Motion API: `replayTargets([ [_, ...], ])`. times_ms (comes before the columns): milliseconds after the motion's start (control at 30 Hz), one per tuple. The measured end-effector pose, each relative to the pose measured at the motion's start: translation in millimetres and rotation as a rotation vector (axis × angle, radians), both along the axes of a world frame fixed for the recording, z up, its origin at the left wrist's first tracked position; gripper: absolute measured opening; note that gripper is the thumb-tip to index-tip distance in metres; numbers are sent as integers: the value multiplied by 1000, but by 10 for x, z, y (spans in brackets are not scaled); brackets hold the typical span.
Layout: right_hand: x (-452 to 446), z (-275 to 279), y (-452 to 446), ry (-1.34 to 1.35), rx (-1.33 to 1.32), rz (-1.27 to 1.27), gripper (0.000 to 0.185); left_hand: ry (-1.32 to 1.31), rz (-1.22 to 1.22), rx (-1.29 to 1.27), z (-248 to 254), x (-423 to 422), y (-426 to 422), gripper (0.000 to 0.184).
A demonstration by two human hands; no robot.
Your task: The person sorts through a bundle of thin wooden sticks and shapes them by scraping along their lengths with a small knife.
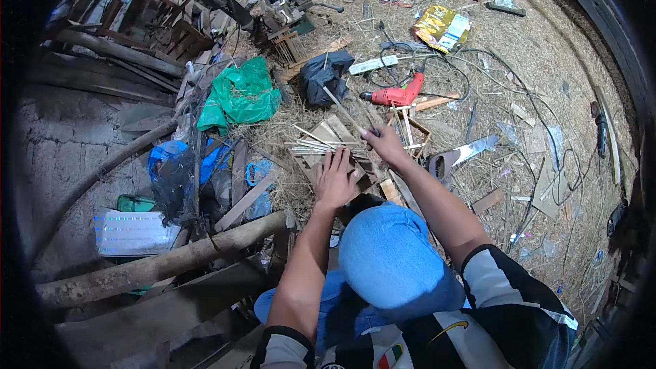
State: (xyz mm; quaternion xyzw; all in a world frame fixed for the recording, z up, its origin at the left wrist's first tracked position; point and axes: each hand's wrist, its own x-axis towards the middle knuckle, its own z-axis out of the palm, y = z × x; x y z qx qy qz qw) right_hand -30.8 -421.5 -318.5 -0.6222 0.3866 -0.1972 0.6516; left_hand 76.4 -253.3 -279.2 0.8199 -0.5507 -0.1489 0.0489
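Wooden strips (311,143) | your left hand (335,182) rests on them, fingers spread: press evenly | your right hand (385,146) pinches a slim piece (345,109): keep it clear.

Drill (394,96) beyond sticks (318,145), handsaw (471,150) to right

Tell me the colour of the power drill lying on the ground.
The power drill is mainly red; it shows best in the head view, the only one.
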Motion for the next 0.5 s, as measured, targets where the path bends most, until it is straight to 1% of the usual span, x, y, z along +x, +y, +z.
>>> replayTargets([
  [67, -28, 174, -25, -42, 9, -10, 35, 5, 15, -9, 25, -30, 12, 64],
  [133, -56, 311, -69, -58, -29, 23, 36, -19, 44, -192, -1, -56, 67, 59],
  [167, -68, 348, -105, -58, -77, 47, 32, -20, 42, -195, -29, -15, 75, 59],
  [200, -85, 426, -93, -58, -80, 44, 32, 94, 60, -314, -33, 61, 58, 51],
  [233, -92, 497, -73, -1, -166, 76, 29, 210, 74, -431, -46, 93, 49, 46],
  [267, -95, 562, -55, 60, -252, 103, 26, 215, 64, -432, -73, 77, 51, 46],
  [300, -34, 402, 41, -34, -242, 107, 24, 594, 319, -538, 105, -2, 6, 40],
  [333, -61, 419, 129, -66, -314, 171, 26, 975, 581, -622, 286, -86, -34, 38],
  [367, -77, 507, 260, -12, -280, 213, 27, 1138, 729, -693, 467, -182, -90, 33],
  [400, -105, 575, 364, 41, -244, 257, 29, 1142, 723, -689, 407, -155, -75, 33],
  [467, -157, 513, 425, 32, -200, 298, 31, 1108, 660, -632, 216, -46, 20, 30],
  [500, -153, 458, 427, 20, -153, 342, 33, 1011, 721, -633, 191, -51, 31, 27],
])
